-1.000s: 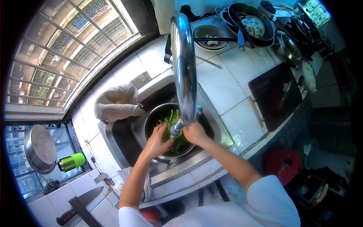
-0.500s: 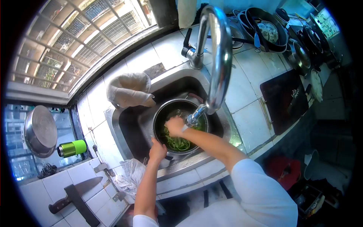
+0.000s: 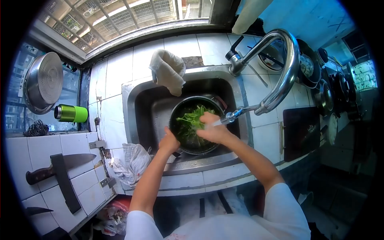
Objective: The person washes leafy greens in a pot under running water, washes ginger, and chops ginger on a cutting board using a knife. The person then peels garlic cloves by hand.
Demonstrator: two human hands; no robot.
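Note:
A dark metal pot [image 3: 180, 112] stands in the steel sink [image 3: 138, 104], filled with green leafy vegetables [image 3: 191, 119] in water. My left hand [image 3: 169, 142] grips the pot's near rim. My right hand [image 3: 212, 129] rests inside the pot on the greens, fingers curled into them, right under the spout of the curved chrome faucet [image 3: 280, 84]. Whether water runs from the spout is hard to tell.
A beige cloth [image 3: 168, 70] hangs over the sink's far edge. A crumpled rag [image 3: 134, 160] lies at the near left corner. A cleaver [image 3: 60, 170], a green cup [image 3: 72, 113] and a steel bowl [image 3: 42, 80] sit left. A dark cutting board [image 3: 300, 132] and cookware lie right.
The view has swung left and down. My left hand left the greens and took the pot's near rim. My right hand shifted across the greens under the spout.

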